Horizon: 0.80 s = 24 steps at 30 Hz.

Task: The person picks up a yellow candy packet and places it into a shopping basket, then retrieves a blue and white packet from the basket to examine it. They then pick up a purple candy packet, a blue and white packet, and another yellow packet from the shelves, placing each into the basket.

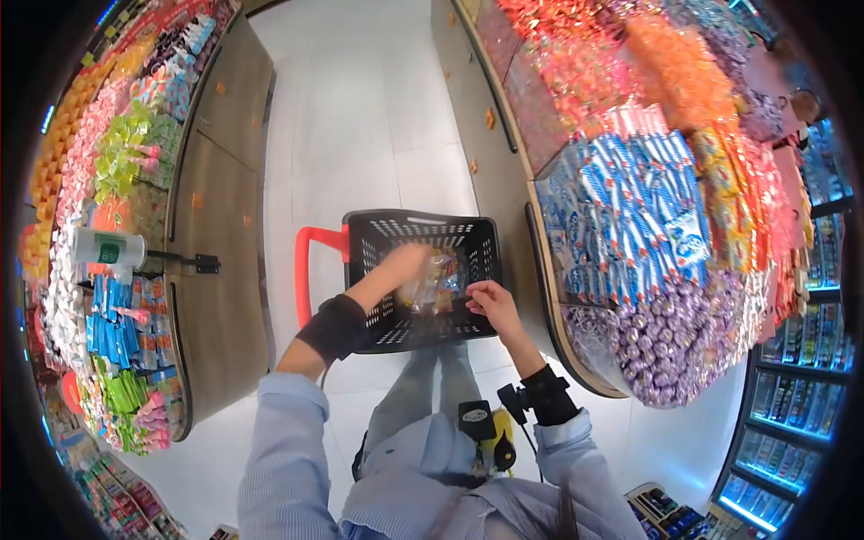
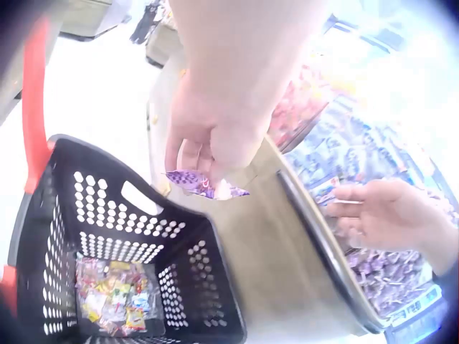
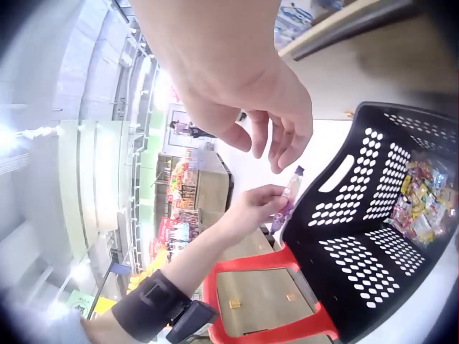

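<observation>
The left hand (image 2: 215, 140) pinches, while the right hand (image 3: 254, 100) hangs loosely curled.

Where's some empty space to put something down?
The floor is bare beyond the basket, between the left counter and the right counter. Both tops are crowded with wrapped sweets, and more lie across the basket's bottom.

Finely striped pale-blue sleeves (image 1: 283, 459) are worn with black wristbands (image 1: 337, 328) and greyish trousers (image 1: 405, 389).
</observation>
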Motion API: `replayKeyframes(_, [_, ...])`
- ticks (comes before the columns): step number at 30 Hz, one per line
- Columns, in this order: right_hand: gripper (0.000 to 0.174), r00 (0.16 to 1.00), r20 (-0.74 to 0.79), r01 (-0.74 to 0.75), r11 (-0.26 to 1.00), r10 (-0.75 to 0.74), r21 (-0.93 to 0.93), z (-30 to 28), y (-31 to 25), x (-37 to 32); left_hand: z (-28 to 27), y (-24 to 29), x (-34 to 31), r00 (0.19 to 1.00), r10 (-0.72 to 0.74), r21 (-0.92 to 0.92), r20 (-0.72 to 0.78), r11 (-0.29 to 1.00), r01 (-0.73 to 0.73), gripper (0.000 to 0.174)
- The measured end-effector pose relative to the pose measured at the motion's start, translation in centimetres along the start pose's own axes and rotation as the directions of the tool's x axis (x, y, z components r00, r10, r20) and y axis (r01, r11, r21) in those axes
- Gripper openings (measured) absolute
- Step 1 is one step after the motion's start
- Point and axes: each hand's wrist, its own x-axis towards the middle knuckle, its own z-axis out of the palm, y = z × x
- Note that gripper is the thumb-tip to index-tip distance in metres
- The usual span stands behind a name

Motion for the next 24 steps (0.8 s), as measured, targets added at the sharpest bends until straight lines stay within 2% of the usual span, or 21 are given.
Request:
replayKeyframes(2, [0.013, 0.997, 0.011, 0.082, 0.996, -0.082, -0.018, -0.1, -1.9, -1.3, -3.9, 2.9, -1.7, 0.992, 0.029, -0.127, -0.126, 0.991, -0.045, 0.012])
replayKeyframes(5, [0.014, 0.987, 0.029, 0.160, 0.982, -0.157, -0.100, 0.3, -4.9, -3.0, -8.9, 6.9, -4.2, 0.979, -0.027, -0.275, -0.200, 0.961, -0.029, 0.012])
replayKeyframes(8, [0.021, 0.951, 0.047, 0.307, 0.952, -0.306, -0.009, 1.2, -7.4, -4.7, -12.0, 9.7, -6.7, 0.981, -0.093, -0.520, -0.173, 0.854, -0.010, 0.012])
replayKeyframes(9, [0.025, 0.943, 0.038, 0.331, 0.943, -0.332, 0.020, 1.8, -8.6, -5.5, -12.1, 9.5, -7.1, 0.986, -0.086, -0.598, -0.145, 0.801, -0.018, 0.018])
replayKeyframes(13, [0.031, 0.916, 0.081, 0.391, 0.920, -0.392, 0.027, 4.0, -12.1, -8.6, -13.9, 12.7, -10.1, 0.998, -0.027, -0.872, 0.051, 0.487, 0.058, 0.020])
replayKeyframes(14, [0.032, 0.907, 0.090, 0.410, 0.911, -0.412, 0.042, 4.8, -13.0, -9.7, -14.4, 13.6, -11.1, 0.996, -0.001, -0.869, 0.087, 0.488, 0.076, 0.018])
replayKeyframes(15, [0.025, 0.899, 0.066, 0.432, 0.901, -0.434, 0.042, 5.8, -14.1, -11.0, -15.0, 14.6, -11.9, 0.992, 0.026, -0.867, 0.121, 0.490, 0.093, 0.016])
replayKeyframes(17, [0.019, 0.912, 0.111, 0.401, 0.915, -0.395, -0.039, 5.9, -14.4, -12.1, -15.0, 15.3, -12.9, 0.979, 0.067, -0.872, 0.192, 0.470, 0.139, 0.014])
replayKeyframes(19, [0.011, 0.917, 0.113, 0.390, 0.919, -0.383, -0.055, 6.2, -14.6, -12.8, -15.4, 16.4, -13.9, 0.981, 0.072, -0.883, 0.183, 0.451, 0.131, 0.015])
replayKeyframes(24, [0.011, 0.878, 0.073, 0.471, 0.881, -0.473, 0.038, 6.7, -14.6, -14.5, -16.4, 18.1, -16.4, 0.993, 0.052, -0.886, 0.106, 0.459, 0.070, 0.021])
